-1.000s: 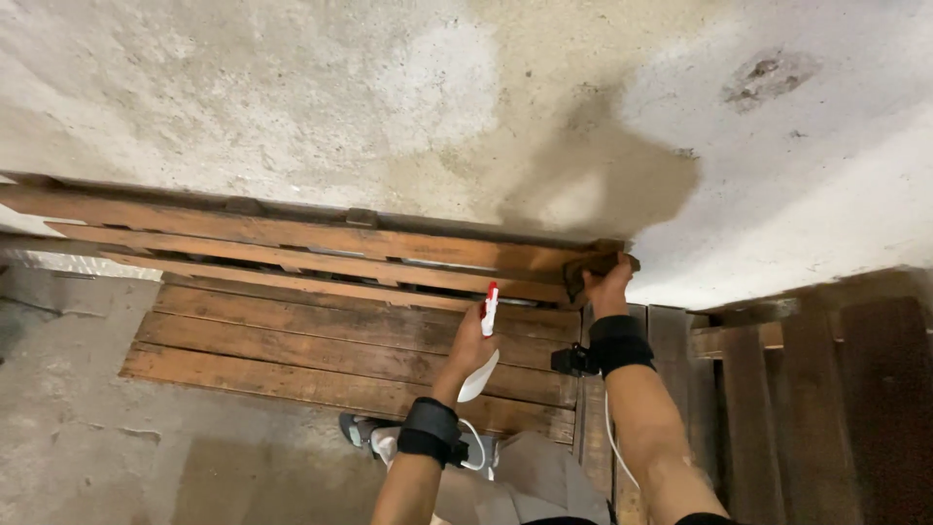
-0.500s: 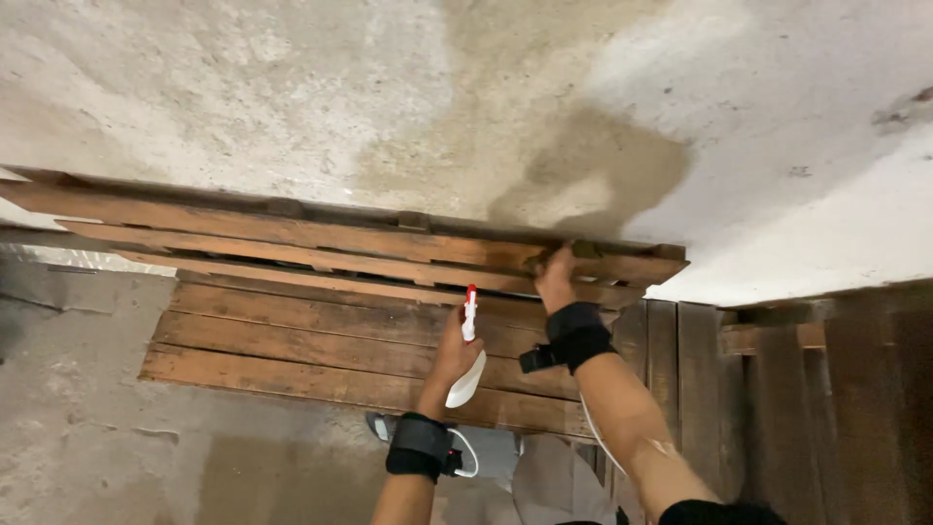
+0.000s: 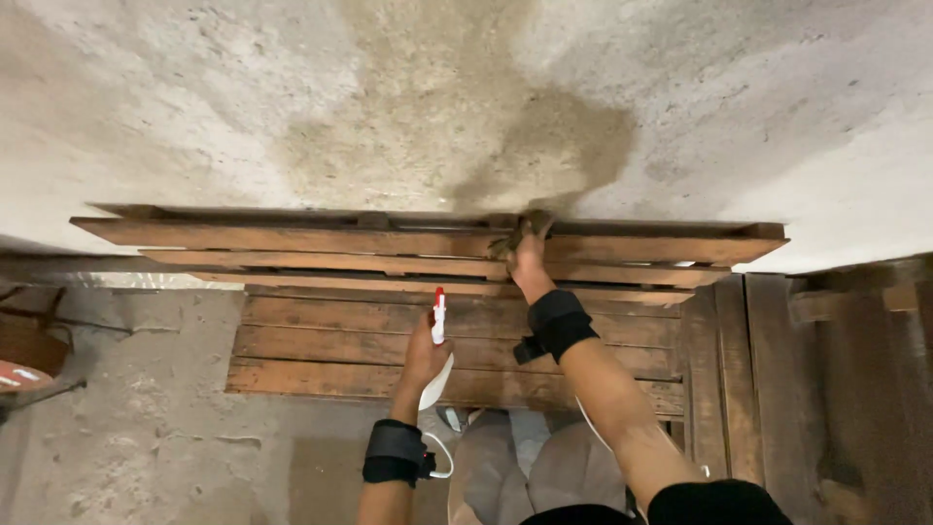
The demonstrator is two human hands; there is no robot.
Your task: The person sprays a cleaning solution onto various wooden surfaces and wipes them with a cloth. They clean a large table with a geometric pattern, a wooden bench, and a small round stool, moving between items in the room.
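Head view, looking down: rough grey concrete wall (image 3: pixel 292 107), blotched with a darker damp-looking stain (image 3: pixel 544 146) near its foot. Leaning against that wall, a weathered brown wooden pallet (image 3: pixel 292 233) of long horizontal slats, upper edge touching the concrete. Below, a dusty grey concrete floor (image 3: pixel 146 437); to the right, more dark wooden boards (image 3: pixel 777 360) standing just beside the pallet. At the far left edge, a reddish rounded object (image 3: pixel 19 374), only partly in frame and too cut off to identify.

Right hand (image 3: pixel 525 248), black strap at the wrist, reaching up to the pallet's top slats, fingers pressing a crumpled brownish cloth (image 3: pixel 520 228) against the wood; grip closed around the cloth.

Left hand (image 3: pixel 423 355), also wearing a black wrist strap, curled shut around a small white plastic spray bottle with a red nozzle (image 3: pixel 439 335). Bottle held upright in front of the middle slats, nozzle at the top, just left of the right forearm and below the cloth. Contents of the bottle not discernible through the plastic.

Between the arms, grey trousers (image 3: pixel 525 467) above the floor.
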